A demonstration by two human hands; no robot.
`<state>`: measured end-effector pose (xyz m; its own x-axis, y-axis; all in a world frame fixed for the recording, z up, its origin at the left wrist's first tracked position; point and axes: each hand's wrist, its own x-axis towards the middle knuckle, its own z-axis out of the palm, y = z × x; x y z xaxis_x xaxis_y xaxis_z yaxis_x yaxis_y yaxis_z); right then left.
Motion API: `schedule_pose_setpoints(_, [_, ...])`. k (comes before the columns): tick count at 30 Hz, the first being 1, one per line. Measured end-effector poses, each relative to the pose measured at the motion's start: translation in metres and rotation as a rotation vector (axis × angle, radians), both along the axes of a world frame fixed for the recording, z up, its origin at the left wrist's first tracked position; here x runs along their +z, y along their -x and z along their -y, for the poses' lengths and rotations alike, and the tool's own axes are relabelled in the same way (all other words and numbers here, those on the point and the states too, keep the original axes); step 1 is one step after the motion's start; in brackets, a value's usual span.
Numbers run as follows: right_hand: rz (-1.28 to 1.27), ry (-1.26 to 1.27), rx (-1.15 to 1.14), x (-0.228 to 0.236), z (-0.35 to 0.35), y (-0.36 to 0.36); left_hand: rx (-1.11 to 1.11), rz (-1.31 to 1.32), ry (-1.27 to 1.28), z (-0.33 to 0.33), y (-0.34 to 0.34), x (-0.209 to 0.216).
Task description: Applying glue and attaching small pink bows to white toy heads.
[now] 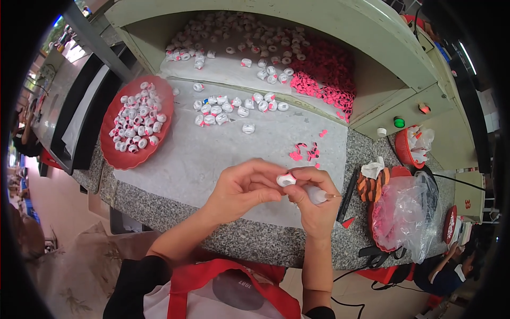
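A small white ring-shaped part (286, 180) with a pink edge sits between the fingertips of both hands. My left hand (241, 187) pinches it from the left. My right hand (313, 199) touches it from the right and also grips a small white tube-like tool (319, 195) with a thin tip pointing right. Both hands hover over a white sheet (212, 154) on the speckled stone counter (249, 239). A few loose pink bits (305, 153) lie just beyond the hands.
A red tray (118, 154) of white rings sits at the left. More rings (234, 106) lie in rows mid-sheet, with a pile of pink pieces (326, 74) inside the cabinet opening. A clear plastic bag (406, 210) over a red bowl is at right. Another person (443, 268) sits lower right.
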<state>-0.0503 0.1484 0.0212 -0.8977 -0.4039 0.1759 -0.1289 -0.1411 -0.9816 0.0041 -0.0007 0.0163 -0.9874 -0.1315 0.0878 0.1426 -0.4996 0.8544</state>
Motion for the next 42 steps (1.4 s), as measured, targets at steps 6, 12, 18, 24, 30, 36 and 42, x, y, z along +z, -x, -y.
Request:
schedule_pose_setpoints(6, [0.174,0.102,0.058,0.004,0.001,0.000,-0.100,0.027,0.134,0.004,-0.002,-0.005])
schedule_pose_setpoints(12, [0.189,0.065,0.077,0.000,-0.001,0.003,-0.068,0.013,0.172,0.000,-0.002,-0.005])
schedule_pose_setpoints(18, [0.265,0.073,0.055,-0.001,0.002,0.003,-0.028,0.070,0.154,-0.001,0.000,-0.005])
schedule_pose_setpoints(24, [0.252,0.037,0.029,-0.005,0.006,0.003,0.010,0.088,0.172,-0.003,0.000,-0.006])
schedule_pose_setpoints(30, [0.263,0.061,-0.021,-0.008,0.013,-0.001,0.004,0.143,0.067,-0.003,0.000,-0.008])
schedule_pose_setpoints(36, [0.224,-0.019,-0.094,-0.019,0.027,-0.004,0.016,0.218,0.089,0.015,0.000,-0.010])
schedule_pose_setpoints(42, [0.304,-0.094,-0.164,-0.015,0.020,0.001,0.922,0.303,1.207,0.142,-0.019,-0.012])
